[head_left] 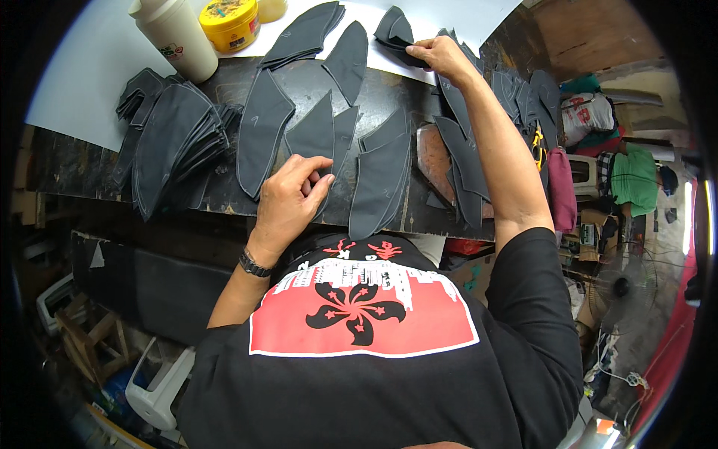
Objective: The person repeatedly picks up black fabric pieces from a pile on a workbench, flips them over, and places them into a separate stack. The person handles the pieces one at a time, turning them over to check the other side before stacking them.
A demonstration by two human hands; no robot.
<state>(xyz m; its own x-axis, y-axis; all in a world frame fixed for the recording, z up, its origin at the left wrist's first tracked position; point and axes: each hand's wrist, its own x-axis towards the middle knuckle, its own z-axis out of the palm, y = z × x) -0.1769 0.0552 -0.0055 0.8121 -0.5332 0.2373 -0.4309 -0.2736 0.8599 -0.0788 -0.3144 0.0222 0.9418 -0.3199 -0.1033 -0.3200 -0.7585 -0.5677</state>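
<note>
In the head view, the right hand (446, 60) is pinching the edge of a dark curved piece (395, 28) at the far side of the table (404, 93); the left hand (290, 196) is curling loosely over other dark pieces (313, 133), thumb and forefinger standing slightly apart; white handwritten marks (255, 120) are showing on several of these; printing is showing on the yellow tub (228, 26), white bottle (176, 37) and black shirt (232, 389).

The dark grey pieces (262, 138) are edged with pale lines.
</note>
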